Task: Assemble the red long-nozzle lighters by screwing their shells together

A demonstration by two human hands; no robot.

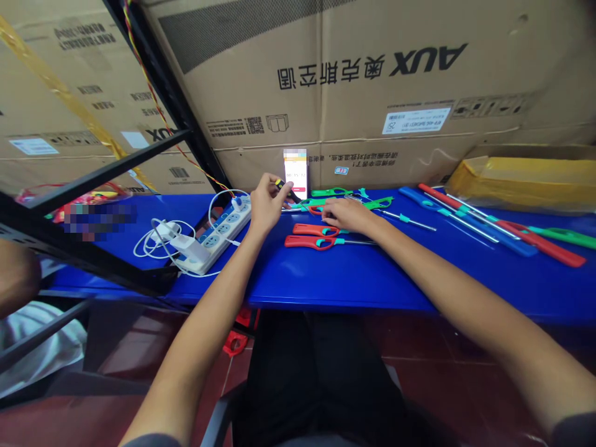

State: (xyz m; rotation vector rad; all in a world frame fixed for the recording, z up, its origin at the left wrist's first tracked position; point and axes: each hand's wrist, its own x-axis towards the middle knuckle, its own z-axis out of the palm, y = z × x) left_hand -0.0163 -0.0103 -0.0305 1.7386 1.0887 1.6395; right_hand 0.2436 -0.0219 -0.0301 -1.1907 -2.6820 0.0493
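My left hand [267, 202] pinches a short black-and-yellow tool [280, 184], seemingly a screwdriver, in front of an upright phone [296, 169]. Its dark end points down toward a green long-nosed lighter [313, 202]. Over the middle lighters, my right hand [347, 214] has curled fingers and appears to steady one of them; the hand covers most of what it grips. Two red long-nosed lighters [308, 242] lie side by side just nearer to me. Behind my right hand is another green lighter [330, 192], and a green one [379, 203] pokes out past the wrist.
A white power strip [218, 234] with plugs and looped cables lies to the left, beside a black metal frame [153, 248]. Red, blue and green lighters [542, 242] lie at right before a yellow-taped box [512, 186]. Large cartons [344, 118] back the blue table [326, 285]. A person [18, 279] is at far left.
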